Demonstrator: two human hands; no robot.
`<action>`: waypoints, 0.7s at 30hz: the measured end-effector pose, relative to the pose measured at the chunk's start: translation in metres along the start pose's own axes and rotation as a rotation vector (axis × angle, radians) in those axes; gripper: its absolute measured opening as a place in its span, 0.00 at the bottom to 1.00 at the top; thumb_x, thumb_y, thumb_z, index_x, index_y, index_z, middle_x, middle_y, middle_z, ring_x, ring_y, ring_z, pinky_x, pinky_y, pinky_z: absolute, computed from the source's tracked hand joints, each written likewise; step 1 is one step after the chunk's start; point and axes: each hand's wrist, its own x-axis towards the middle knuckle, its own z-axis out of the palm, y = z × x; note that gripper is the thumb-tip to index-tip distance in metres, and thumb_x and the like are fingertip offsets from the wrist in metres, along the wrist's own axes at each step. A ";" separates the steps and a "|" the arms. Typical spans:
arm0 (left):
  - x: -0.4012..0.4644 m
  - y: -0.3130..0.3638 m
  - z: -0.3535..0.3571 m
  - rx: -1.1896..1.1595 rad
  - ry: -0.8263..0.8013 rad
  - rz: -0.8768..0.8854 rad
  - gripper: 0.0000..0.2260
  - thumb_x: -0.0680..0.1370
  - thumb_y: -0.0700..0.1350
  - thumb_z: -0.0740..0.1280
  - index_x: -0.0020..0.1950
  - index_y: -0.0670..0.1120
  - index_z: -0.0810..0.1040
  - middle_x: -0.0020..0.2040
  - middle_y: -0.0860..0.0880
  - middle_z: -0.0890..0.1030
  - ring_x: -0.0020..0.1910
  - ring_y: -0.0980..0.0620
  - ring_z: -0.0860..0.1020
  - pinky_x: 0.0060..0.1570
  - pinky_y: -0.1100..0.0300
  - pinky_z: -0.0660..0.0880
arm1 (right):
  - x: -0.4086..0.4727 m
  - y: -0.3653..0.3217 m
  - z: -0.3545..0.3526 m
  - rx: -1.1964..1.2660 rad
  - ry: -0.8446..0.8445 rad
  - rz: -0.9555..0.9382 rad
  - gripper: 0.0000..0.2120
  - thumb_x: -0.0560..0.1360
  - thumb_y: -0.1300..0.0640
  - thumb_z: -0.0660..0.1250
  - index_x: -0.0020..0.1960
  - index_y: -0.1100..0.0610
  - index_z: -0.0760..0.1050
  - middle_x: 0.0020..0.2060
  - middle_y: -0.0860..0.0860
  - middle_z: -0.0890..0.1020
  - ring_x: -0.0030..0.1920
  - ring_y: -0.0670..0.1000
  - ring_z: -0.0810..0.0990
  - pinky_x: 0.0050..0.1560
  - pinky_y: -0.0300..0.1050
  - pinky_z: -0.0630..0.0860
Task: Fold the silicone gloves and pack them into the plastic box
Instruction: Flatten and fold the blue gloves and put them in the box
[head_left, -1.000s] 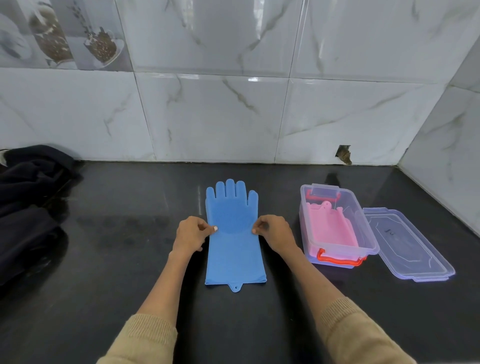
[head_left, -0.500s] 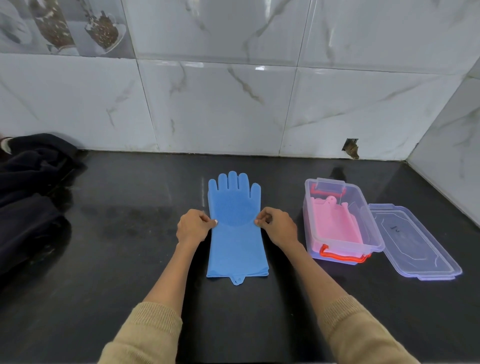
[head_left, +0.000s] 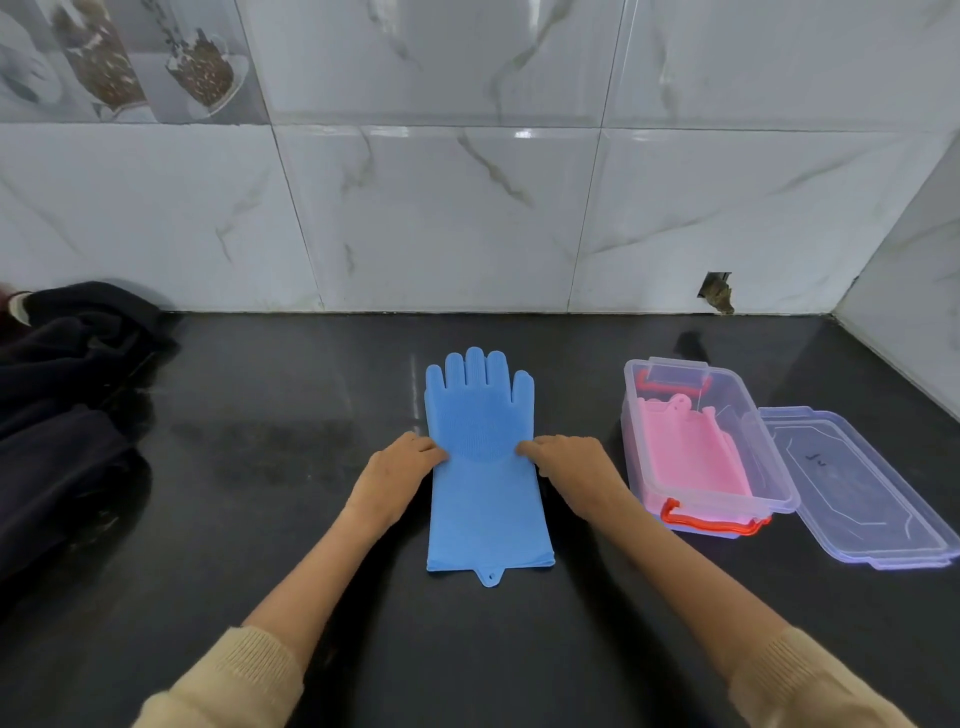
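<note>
A blue silicone glove (head_left: 485, 499) lies flat on the black counter, fingers pointing to the wall, cuff toward me. My left hand (head_left: 397, 475) pinches the glove's left edge at mid-length, and my right hand (head_left: 569, 465) pinches its right edge at the same height. To the right stands an open clear plastic box (head_left: 756, 441) with red handles. A folded pink glove (head_left: 691, 457) lies inside it. The box's clear lid (head_left: 857, 488) rests flat on the counter just right of the box.
Dark cloth (head_left: 57, 415) is heaped at the counter's left end. Marble-tiled walls (head_left: 467, 218) close off the back and the right side. The black counter (head_left: 260, 467) stretches between the cloth and the glove.
Both hands stay at the glove's side edges. The camera has tipped slightly, so everything sits a little lower in view. The glove has not visibly moved.
</note>
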 end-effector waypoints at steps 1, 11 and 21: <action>0.003 -0.004 -0.001 0.060 -0.028 0.045 0.21 0.78 0.37 0.63 0.71 0.51 0.70 0.67 0.53 0.73 0.65 0.53 0.70 0.62 0.59 0.71 | 0.002 0.000 -0.003 -0.019 -0.033 -0.032 0.15 0.77 0.54 0.65 0.62 0.52 0.69 0.52 0.51 0.80 0.51 0.52 0.81 0.52 0.42 0.76; 0.009 -0.021 -0.005 0.380 -0.241 0.334 0.26 0.81 0.38 0.59 0.78 0.47 0.55 0.77 0.44 0.60 0.71 0.44 0.68 0.70 0.55 0.64 | 0.021 0.004 -0.008 -0.178 -0.191 -0.307 0.15 0.76 0.62 0.65 0.62 0.57 0.71 0.57 0.55 0.74 0.54 0.55 0.77 0.54 0.47 0.77; 0.013 -0.022 -0.018 0.299 -0.295 0.337 0.21 0.82 0.45 0.57 0.75 0.52 0.61 0.76 0.50 0.63 0.67 0.45 0.72 0.66 0.54 0.70 | 0.040 0.003 -0.005 0.251 -0.225 0.033 0.12 0.80 0.62 0.58 0.39 0.55 0.72 0.36 0.50 0.74 0.38 0.50 0.75 0.46 0.45 0.70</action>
